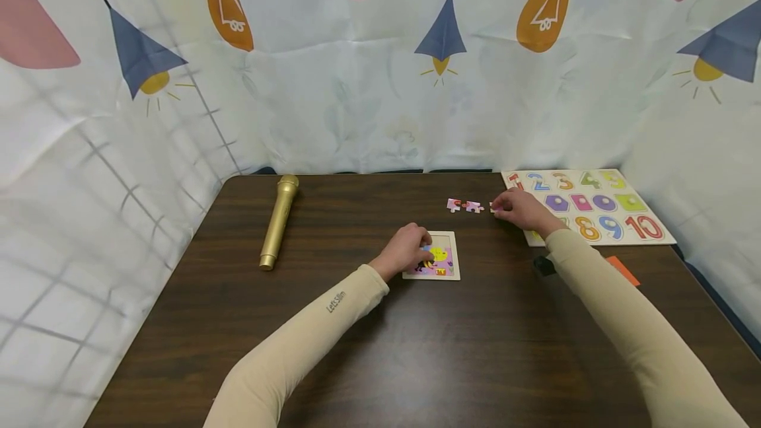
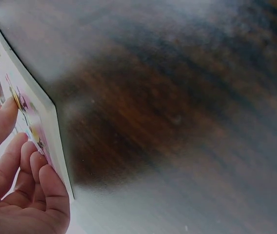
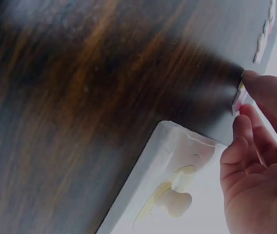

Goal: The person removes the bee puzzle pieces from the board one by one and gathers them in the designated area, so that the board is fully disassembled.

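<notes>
In the head view, my left hand [image 1: 405,249] is over a small framed jigsaw puzzle [image 1: 450,272] with a bee picture. Its thumb and fingertips touch the picture, bent and apart; the hand hides the left part. My right hand [image 1: 523,209] pinches a pink jigsaw piece [image 3: 238,101] between thumb and fingers, low over the table at the number board's left edge. Left of that hand lie two loose jigsaw pieces, one pink and red [image 1: 454,205] and one pink [image 1: 474,207].
A pale number board [image 1: 645,211] with coloured numerals and shapes lies under my right forearm. Beside that sleeve are a dark object [image 1: 543,265] and an orange one [image 1: 624,271], both partly covered. A gold microphone [image 1: 278,223] lies at the table's left. Patterned curtains surround the table [image 1: 464,349].
</notes>
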A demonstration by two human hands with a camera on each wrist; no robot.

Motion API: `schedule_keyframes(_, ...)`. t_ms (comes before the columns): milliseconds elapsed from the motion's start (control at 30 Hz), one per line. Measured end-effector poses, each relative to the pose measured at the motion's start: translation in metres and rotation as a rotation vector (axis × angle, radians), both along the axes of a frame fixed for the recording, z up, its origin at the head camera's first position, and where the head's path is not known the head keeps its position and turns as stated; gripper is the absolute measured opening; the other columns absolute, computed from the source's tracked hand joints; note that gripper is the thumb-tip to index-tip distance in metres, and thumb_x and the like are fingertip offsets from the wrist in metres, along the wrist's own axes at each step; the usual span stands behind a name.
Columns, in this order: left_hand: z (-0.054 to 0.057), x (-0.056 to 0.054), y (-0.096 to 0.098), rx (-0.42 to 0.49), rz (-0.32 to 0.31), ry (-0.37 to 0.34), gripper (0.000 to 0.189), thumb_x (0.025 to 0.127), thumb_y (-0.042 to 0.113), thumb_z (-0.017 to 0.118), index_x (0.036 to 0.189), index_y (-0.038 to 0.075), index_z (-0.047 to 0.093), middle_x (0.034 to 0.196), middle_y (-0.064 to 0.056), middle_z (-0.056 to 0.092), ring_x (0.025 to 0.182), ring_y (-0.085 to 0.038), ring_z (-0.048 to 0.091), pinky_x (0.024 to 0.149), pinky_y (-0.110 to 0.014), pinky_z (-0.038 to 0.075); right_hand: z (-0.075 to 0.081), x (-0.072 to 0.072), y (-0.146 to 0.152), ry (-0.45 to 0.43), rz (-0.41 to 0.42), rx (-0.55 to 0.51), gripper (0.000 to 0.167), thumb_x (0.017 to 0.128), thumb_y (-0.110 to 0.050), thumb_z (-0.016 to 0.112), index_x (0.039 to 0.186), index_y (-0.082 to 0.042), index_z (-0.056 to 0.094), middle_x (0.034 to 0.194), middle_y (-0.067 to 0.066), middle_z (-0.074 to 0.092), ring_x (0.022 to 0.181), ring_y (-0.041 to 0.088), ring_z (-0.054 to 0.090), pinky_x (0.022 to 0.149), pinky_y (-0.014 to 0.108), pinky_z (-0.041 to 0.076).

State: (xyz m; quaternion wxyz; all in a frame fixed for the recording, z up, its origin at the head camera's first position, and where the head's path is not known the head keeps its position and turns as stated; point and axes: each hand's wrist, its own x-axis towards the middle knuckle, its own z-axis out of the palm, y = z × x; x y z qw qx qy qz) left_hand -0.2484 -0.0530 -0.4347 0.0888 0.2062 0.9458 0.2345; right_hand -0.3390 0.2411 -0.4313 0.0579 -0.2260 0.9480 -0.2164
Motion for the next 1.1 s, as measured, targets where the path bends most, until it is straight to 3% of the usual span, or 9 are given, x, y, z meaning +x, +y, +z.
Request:
schedule_keyframes(233,0.001,0.002,0.000,-0.001,-0.008,0.011,0.030,0.088,0.021,0.075,0.110,0.002,0.069,0.097,-0.008,0.060,0.088,-0.018,0.050,0.081,-0.030,0.044,0.002,0.010,-0.014,0.025,0.015,-0.024,0.019,0.093,-0.008,0.064,0.108,0.004,0.066,0.113,0.023,0.056,0.101,0.037,0.056,0.090,0.052,0.044)
schedule_keyframes(433,0.001,0.002,-0.001,0.009,-0.001,0.002,0.029,0.088,0.020,0.074,0.109,0.002,0.069,0.098,-0.008,0.060,0.089,-0.018,0.051,0.082,-0.031,0.044,0.005,0.031,-0.049,0.037,0.187,-0.029,0.017,0.092,-0.009,0.067,0.107,-0.002,0.068,0.109,0.013,0.061,0.102,0.029,0.056,0.092,0.048,0.045)
schedule_keyframes(567,0.002,0.001,0.000,0.005,-0.005,0.010,0.028,0.088,0.020,0.074,0.109,0.002,0.069,0.095,-0.007,0.059,0.088,-0.018,0.050,0.080,-0.030,0.043,0.003,0.049,-0.070,0.000,0.256,-0.033,0.016,0.092,-0.012,0.067,0.107,-0.005,0.068,0.105,0.007,0.061,0.093,0.021,0.055,0.085,0.042,0.047)
schedule_keyframes(767,0.008,0.000,-0.003,0.015,-0.014,-0.023,0.030,0.089,0.019,0.073,0.112,0.001,0.068,0.100,-0.009,0.059,0.089,-0.018,0.050,0.081,-0.029,0.045,0.002,0.066,-0.091,-0.057,0.253,-0.044,0.022,0.090,-0.016,0.070,0.108,-0.005,0.067,0.102,0.006,0.057,0.084,0.018,0.052,0.076,0.034,0.047)
schedule_keyframes(1100,0.012,-0.003,-0.015,-0.066,-0.053,-0.027,0.027,0.088,0.016,0.073,0.109,0.001,0.069,0.101,-0.009,0.060,0.091,-0.019,0.053,0.084,-0.031,0.047,0.002,0.070,-0.091,-0.047,0.198,-0.025,0.017,0.090,-0.013,0.069,0.105,-0.006,0.068,0.106,0.010,0.055,0.085,0.020,0.054,0.078,0.036,0.048)
